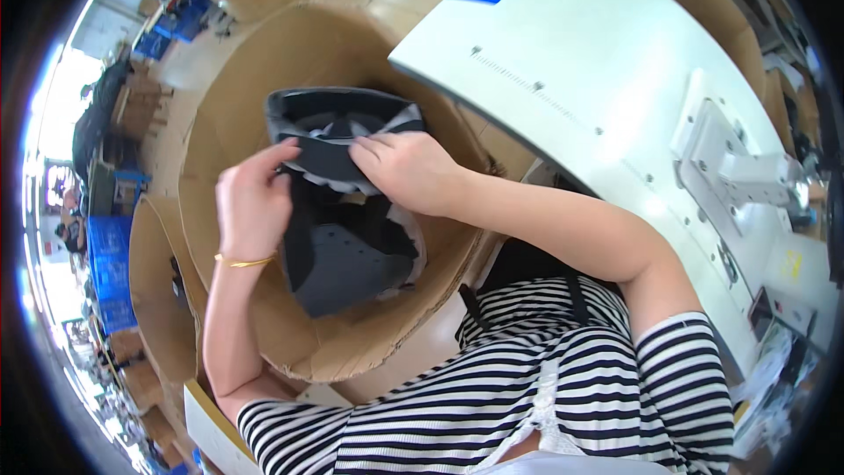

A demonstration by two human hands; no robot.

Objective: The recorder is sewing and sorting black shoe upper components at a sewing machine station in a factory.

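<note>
Above the large cardboard box (pixel 233 105), I hold a dark sewn fabric piece (pixel 347 255), black and grey with pale ragged edges. It looks like an open pouch or bag part, but its exact kind is unclear. My left hand (pixel 255 202) pinches the piece's left side near the upper opening, its thumb and fingers slightly smeared. On the opposite side, my right hand (pixel 409 171) grips the same upper band, fingers bent over its edge. A broad panel with small holes hangs below the hands. Whatever lies beneath the piece in the box is hidden.
At the right stands a white sewing-machine table (pixel 563 70) with a blue label and metal fittings; its edge runs close to my right arm. Another cardboard box (pixel 163 273) adjoins on the left. Blue crates (pixel 110 273) stand farther left, beside stacked goods.
</note>
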